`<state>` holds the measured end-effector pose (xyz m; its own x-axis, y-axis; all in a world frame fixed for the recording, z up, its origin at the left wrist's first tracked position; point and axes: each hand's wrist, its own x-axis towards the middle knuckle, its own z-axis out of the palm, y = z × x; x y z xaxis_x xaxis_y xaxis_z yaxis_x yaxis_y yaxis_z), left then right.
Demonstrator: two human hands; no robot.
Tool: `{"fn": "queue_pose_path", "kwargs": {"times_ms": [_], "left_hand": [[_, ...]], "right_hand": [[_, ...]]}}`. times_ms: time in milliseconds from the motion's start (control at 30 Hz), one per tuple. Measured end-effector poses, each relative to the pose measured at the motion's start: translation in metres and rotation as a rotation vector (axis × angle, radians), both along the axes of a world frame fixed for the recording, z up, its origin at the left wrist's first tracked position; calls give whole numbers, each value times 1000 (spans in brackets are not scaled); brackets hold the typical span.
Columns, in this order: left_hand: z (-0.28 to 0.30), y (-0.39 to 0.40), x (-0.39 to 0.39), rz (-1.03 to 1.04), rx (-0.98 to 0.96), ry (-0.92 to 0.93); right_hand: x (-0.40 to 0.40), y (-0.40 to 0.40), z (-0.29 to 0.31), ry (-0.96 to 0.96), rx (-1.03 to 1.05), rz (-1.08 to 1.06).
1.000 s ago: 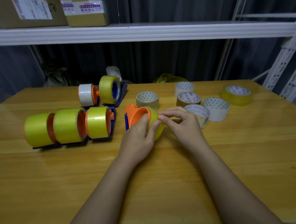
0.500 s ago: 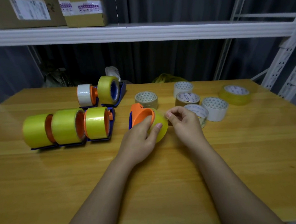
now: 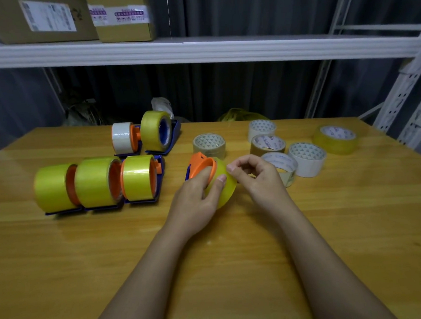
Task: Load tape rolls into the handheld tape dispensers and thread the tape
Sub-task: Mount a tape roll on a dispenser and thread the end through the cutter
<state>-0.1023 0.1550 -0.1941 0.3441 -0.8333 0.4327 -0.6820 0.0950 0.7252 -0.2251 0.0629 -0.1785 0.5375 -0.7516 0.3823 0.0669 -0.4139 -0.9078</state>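
Note:
At the table's middle stands an orange and blue tape dispenser (image 3: 200, 163) with a yellow tape roll (image 3: 227, 186) mounted on it. My left hand (image 3: 197, 197) grips the roll and dispenser from the near side, thumb on the roll's face. My right hand (image 3: 256, 175) hovers just right of the roll with fingers curled and fingertips pinched together near the roll's upper edge; whether a tape end lies between them I cannot tell. Three loaded dispensers with yellow rolls (image 3: 95, 183) stand in a row at the left.
Two more loaded dispensers (image 3: 144, 136) stand behind the row, one white roll, one yellow. Several loose tape rolls (image 3: 305, 158) lie at the right, another (image 3: 208, 144) behind the dispenser. The wooden table (image 3: 210, 258) is bare in front. A white shelf (image 3: 198, 51) carries cardboard boxes above.
The dispenser with its roll has shifted slightly right and turned. My right hand has drawn back a little from the roll, fingers still pinched. My left hand keeps its grip.

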Motion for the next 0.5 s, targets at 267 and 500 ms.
{"fn": "queue_pose_path", "kwargs": {"times_ms": [267, 500], "left_hand": [[1, 1, 2, -39, 27, 57], [15, 6, -2, -32, 16, 252]], "right_hand": [[1, -3, 0, -40, 14, -123], [-6, -7, 6, -32, 122, -116]]}}
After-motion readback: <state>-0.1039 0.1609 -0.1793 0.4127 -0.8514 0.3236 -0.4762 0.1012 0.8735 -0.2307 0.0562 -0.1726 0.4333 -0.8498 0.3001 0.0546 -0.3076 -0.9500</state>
